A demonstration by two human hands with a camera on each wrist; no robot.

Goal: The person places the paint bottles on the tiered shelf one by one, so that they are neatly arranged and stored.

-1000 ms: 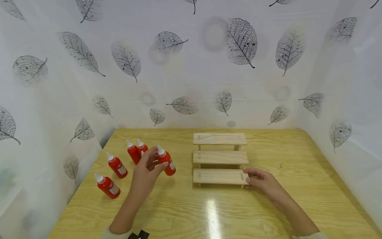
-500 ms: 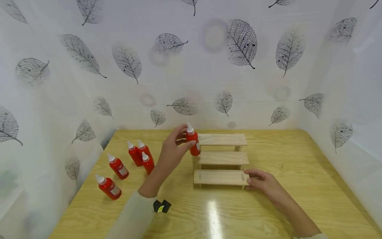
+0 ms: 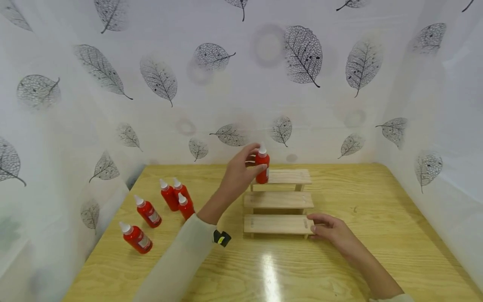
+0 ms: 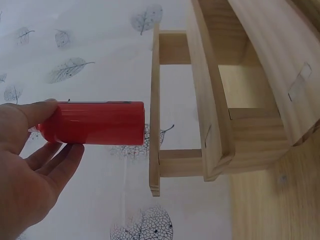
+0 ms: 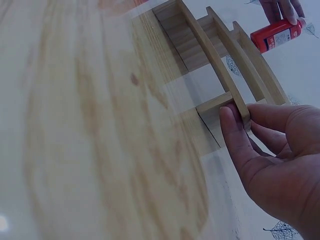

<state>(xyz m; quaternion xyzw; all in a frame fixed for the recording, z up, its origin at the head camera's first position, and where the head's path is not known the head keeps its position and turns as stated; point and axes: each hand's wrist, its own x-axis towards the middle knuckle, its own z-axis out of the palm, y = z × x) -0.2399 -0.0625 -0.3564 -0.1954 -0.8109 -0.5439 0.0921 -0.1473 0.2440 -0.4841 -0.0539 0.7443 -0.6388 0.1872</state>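
Note:
My left hand [image 3: 239, 172] grips a red squeeze bottle [image 3: 262, 167] with a white pointed cap, held upright at the left end of the top step of a small wooden three-tier stand [image 3: 278, 224]. In the left wrist view, the red bottle [image 4: 100, 123] has its base close over the top board [image 4: 155, 115], with a narrow gap between them. My right hand [image 3: 332, 230] pinches the right end of the lowest step. The right wrist view shows that hand's thumb and fingers [image 5: 237, 135] on either side of the board's end.
Several more red bottles with white caps stand on the left of the wooden table [image 3: 226, 268], among them a front one [image 3: 137, 238] and one close to the left forearm [image 3: 185, 207]. A white leaf-print sheet [image 3: 241, 92] encloses the table at the back and sides.
My left hand has carried the red bottle right and away from me, from beside the other bottles to over the top step. The right hand stays at the stand's lowest step.

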